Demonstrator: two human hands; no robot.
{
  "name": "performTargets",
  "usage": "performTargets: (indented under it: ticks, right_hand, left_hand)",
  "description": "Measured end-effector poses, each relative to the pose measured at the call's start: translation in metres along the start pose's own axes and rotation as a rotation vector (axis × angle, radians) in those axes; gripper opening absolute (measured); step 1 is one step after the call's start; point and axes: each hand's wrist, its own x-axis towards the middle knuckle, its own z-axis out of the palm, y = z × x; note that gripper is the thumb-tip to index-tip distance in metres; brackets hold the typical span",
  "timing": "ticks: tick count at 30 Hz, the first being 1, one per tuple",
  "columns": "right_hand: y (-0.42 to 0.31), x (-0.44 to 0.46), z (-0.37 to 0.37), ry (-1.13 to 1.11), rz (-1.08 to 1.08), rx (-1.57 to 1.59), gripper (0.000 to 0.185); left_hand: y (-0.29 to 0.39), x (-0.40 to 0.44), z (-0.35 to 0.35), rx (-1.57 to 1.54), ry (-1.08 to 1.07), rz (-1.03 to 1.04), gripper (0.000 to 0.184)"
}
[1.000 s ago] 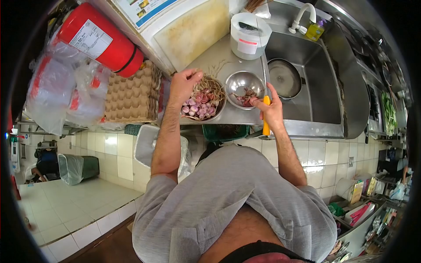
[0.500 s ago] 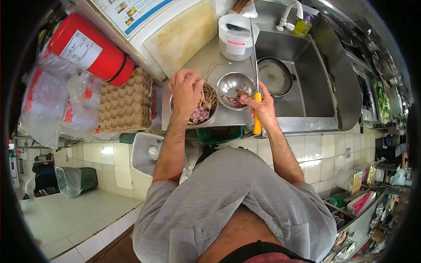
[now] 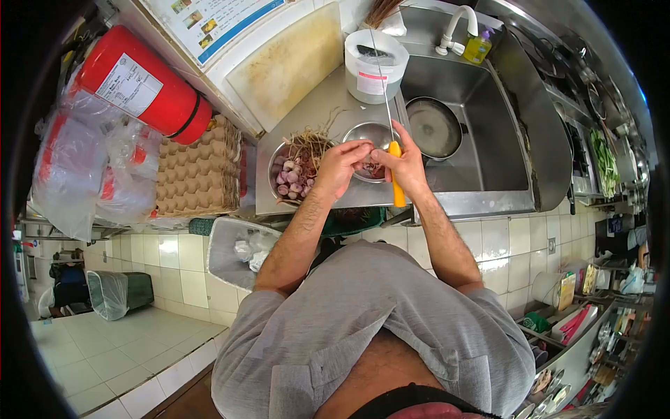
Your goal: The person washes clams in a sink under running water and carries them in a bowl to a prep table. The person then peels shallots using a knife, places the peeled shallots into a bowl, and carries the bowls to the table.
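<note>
My right hand (image 3: pixel 407 170) grips a knife by its yellow handle (image 3: pixel 398 187), and the long thin blade (image 3: pixel 383 84) points away from me. Beside it, my left hand (image 3: pixel 340 167) has its fingers pinched together; whatever they hold is hidden. Both hands meet over the near part of a small metal bowl (image 3: pixel 363 130) with reddish peelings inside. To the left, a larger metal bowl (image 3: pixel 273 183) is full of purple-skinned bulbs (image 3: pixel 292 179), garlic or shallots, with dry stringy stalks (image 3: pixel 307 145).
A white plastic bucket (image 3: pixel 363 85) stands behind the small bowl. At right, a steel sink (image 3: pixel 488 157) contains a round pan (image 3: pixel 433 129). A cutting board (image 3: pixel 283 73) leans on the wall. Egg trays (image 3: pixel 192 174) and a fire extinguisher (image 3: pixel 139 84) are at left; a bin (image 3: pixel 227 251) stands below.
My left hand has moved right from the bowl of bulbs to meet my right hand over the small bowl. My right hand has shifted slightly left, the knife tilting leftward.
</note>
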Motion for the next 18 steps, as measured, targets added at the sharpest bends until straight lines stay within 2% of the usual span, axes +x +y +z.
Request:
performTargets:
  ticks: [4,6,9,16,18]
  right_hand:
    - [0.002,-0.011,-0.006,-0.036,0.051,0.005,0.062]
    - [0.008,-0.017,-0.009,-0.153,0.077,0.143,0.059]
    - [0.019,-0.024,-0.007,-0.226,-0.003,0.034,0.060]
    - [0.010,-0.025,0.001,-0.239,0.029,-0.124,0.063]
    - [0.004,-0.024,0.001,-0.244,0.050,-0.215,0.063]
  left_hand:
    - [-0.006,0.003,-0.007,-0.243,0.004,0.024,0.023]
    - [-0.005,0.003,-0.006,-0.355,-0.022,0.057,0.025]
    - [-0.002,0.003,0.001,-0.360,0.036,0.044,0.023]
    - [-0.007,-0.002,0.017,-0.322,0.071,0.124,0.017]
    - [-0.010,-0.003,0.023,-0.348,0.138,0.176,0.017]
